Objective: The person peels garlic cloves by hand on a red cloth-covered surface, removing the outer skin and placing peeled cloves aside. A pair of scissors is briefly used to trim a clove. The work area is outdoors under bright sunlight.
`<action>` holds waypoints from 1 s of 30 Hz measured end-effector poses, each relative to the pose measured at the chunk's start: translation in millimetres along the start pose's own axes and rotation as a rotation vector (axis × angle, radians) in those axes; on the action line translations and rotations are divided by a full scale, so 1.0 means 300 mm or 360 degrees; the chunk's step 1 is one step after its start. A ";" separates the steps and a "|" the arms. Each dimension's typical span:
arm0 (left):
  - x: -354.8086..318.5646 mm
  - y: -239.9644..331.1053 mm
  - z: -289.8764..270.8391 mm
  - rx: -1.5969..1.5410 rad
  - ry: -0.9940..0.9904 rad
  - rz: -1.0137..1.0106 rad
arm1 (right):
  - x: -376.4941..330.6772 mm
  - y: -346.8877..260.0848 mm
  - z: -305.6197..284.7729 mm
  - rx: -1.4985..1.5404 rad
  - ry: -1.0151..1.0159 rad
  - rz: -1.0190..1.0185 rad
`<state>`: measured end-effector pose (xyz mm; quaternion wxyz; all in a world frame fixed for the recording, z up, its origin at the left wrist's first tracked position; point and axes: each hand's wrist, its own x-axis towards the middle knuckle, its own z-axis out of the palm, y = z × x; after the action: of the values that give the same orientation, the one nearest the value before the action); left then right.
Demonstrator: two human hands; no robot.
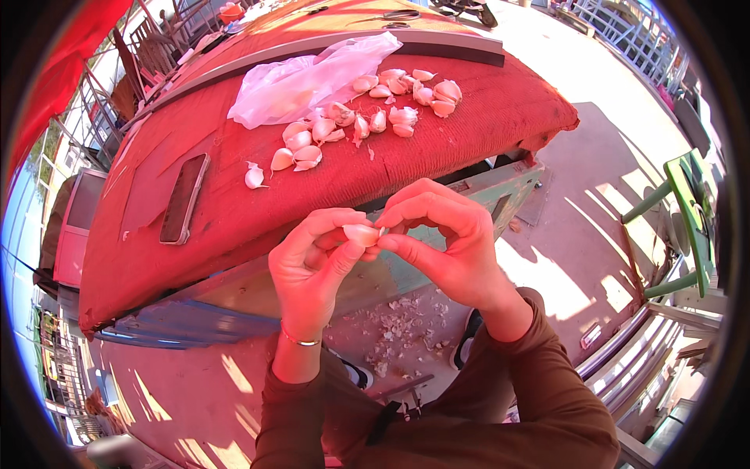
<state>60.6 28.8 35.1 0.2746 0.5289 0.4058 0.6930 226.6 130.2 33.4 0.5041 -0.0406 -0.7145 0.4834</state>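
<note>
A single garlic clove (361,234) is pinched between the thumb and fingers of my left hand (316,254). From the right, my right hand (441,238) has thumb and forefinger closed on the clove's tip, and a small pale bit shows there. Both hands are held in front of the table's near edge. Beyond them, a pile of garlic cloves (321,130) lies spread over the red table cover (258,211). One loose clove (255,175) sits apart to the left of the pile.
Behind the garlic lies a crumpled pinkish plastic bag (305,82), against a long dark metal bar (445,48). A phone (185,198) rests on the cover at left. Garlic skins (406,332) litter the ground by my feet. A green chair (691,219) stands at right.
</note>
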 end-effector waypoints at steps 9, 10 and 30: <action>-0.050 -0.033 -0.049 0.0161 0.0051 0.0176 | -0.009 0.031 0.028 0.0257 -0.0181 0.0348; -0.059 -0.030 -0.055 0.0170 0.0047 0.0169 | -0.009 0.031 0.038 0.0258 -0.0146 0.0310; -0.100 -0.100 -0.052 0.0067 0.0209 0.0273 | 0.002 0.037 0.066 -0.0395 -0.0131 -0.0017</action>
<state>52.9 15.8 -7.4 0.1759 0.5208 0.3906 0.7384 206.6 123.5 25.2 0.4680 -0.0789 -0.7892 0.3897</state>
